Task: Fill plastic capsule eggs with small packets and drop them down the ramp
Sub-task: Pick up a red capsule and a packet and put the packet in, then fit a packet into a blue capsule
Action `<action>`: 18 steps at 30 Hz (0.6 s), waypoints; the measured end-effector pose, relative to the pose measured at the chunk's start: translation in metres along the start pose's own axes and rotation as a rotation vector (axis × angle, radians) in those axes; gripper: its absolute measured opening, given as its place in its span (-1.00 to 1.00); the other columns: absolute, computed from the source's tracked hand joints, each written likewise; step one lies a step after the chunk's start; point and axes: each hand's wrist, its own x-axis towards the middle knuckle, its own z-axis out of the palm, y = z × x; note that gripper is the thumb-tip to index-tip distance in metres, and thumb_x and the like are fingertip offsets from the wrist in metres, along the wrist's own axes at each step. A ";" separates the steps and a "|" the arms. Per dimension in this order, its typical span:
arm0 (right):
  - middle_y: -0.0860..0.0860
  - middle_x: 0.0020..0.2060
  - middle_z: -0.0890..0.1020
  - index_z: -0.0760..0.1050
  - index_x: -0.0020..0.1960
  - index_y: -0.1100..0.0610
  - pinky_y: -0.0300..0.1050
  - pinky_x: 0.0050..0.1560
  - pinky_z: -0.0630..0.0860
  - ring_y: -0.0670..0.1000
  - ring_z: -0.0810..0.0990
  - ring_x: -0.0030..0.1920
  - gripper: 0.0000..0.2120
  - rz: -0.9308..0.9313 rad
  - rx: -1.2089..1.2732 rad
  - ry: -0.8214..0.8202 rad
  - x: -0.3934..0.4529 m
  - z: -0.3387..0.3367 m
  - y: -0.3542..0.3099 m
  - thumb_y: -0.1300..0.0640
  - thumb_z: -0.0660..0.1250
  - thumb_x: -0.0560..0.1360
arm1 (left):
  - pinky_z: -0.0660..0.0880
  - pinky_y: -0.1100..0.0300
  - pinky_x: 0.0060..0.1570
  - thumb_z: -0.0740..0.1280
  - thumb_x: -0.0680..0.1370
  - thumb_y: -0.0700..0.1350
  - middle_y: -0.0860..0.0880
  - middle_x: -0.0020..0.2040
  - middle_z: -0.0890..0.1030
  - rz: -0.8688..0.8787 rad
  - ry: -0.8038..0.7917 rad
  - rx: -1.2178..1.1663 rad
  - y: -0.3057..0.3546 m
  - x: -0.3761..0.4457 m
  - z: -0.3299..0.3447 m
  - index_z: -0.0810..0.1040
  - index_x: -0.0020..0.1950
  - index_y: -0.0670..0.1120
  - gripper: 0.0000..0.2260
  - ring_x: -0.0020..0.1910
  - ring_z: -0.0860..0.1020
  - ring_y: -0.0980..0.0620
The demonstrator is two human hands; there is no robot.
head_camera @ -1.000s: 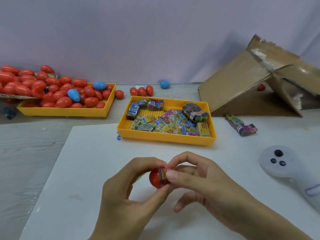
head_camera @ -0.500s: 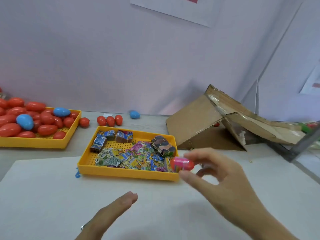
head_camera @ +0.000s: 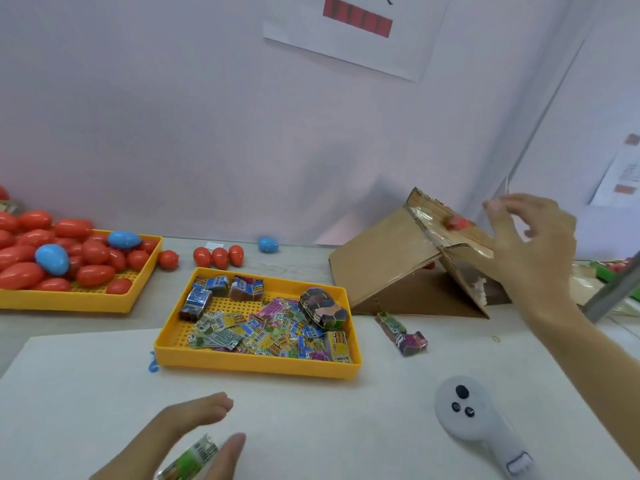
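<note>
Right hand (head_camera: 530,244) grip open, fingers spread above the ramp (head_camera: 388,258); the red egg (head_camera: 456,223) sits free on its top edge, so we judge it released to roll. Left hand (head_camera: 194,434) loosely holds a packet (head_camera: 190,460) above the table (head_camera: 329,427), likely staged for the next egg.
</note>
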 end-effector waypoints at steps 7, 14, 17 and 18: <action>-0.14 -0.22 0.71 0.68 -0.19 -0.03 -0.40 -0.18 0.47 -0.20 0.62 -0.18 -0.82 0.082 0.462 -0.568 -0.120 0.024 -0.048 -0.04 0.36 0.53 | 0.55 0.43 -0.10 0.51 0.37 -0.29 0.11 -0.27 0.69 0.356 0.340 0.083 -0.031 0.002 -0.019 0.65 -0.27 0.03 -0.79 -0.24 0.67 0.13; -0.07 -0.28 0.67 0.66 -0.22 -0.04 -0.36 -0.32 0.33 -0.12 0.48 -0.34 -0.85 0.101 0.536 -0.992 -0.222 0.069 -0.076 0.05 0.41 0.53 | 0.60 0.27 -0.14 0.46 0.52 -0.21 0.11 -0.17 0.67 0.191 0.526 0.065 -0.046 0.028 -0.068 0.61 -0.13 0.13 -0.79 -0.16 0.66 0.09; -0.05 -0.27 0.67 0.65 -0.18 -0.08 -0.17 -0.26 0.49 -0.02 0.55 -0.30 -0.89 0.138 0.578 -0.992 -0.225 0.071 -0.068 0.03 0.41 0.52 | 0.53 0.42 -0.14 0.43 0.54 -0.27 0.10 -0.16 0.66 0.186 0.586 0.179 -0.044 0.054 -0.087 0.60 -0.11 0.07 -0.78 -0.10 0.64 0.05; -0.03 -0.26 0.68 0.65 -0.18 -0.09 -0.03 -0.17 0.57 0.03 0.60 -0.26 -0.89 0.181 0.600 -0.998 -0.223 0.072 -0.067 0.02 0.40 0.52 | 0.49 0.49 -0.13 0.41 0.55 -0.28 0.10 -0.13 0.65 0.213 0.583 0.233 -0.039 0.066 -0.091 0.60 -0.08 0.03 -0.81 -0.08 0.63 0.07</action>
